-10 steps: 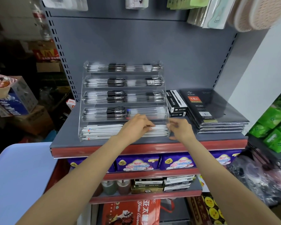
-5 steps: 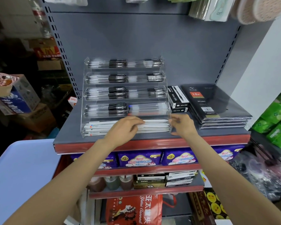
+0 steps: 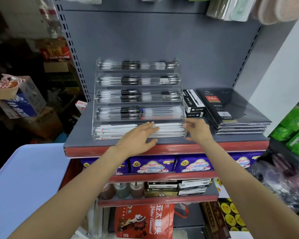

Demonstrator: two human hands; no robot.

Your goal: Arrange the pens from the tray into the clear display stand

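I saw the clear display stand [image 3: 139, 99] sitting on the grey shelf [image 3: 79, 135], with five steps going up toward the back wall. The four far steps held dark pens [image 3: 129, 81] lying sideways. The nearest step held white pens [image 3: 117, 130], also lying sideways in a stack.

My left hand [image 3: 136, 138] lay flat over the front of the nearest step. Its fingers [image 3: 149, 127] were nearly straight and rested on the white pens, and they gripped nothing. The thumb lay along the low front edge of the stand.

My right hand [image 3: 198, 131] was just beside the near right corner of the stand. Its fingers were loosely bent toward the clear side wall. I could not tell if they touched the wall, and I saw nothing in them.

To the right of the stand were black pen boxes [image 3: 193, 102], and then a stack of black diaries [image 3: 231, 111]. A pale blue tray [image 3: 22, 183] was at the near left, below the shelf. Purple packs [image 3: 152, 165] sat on the next shelf down.
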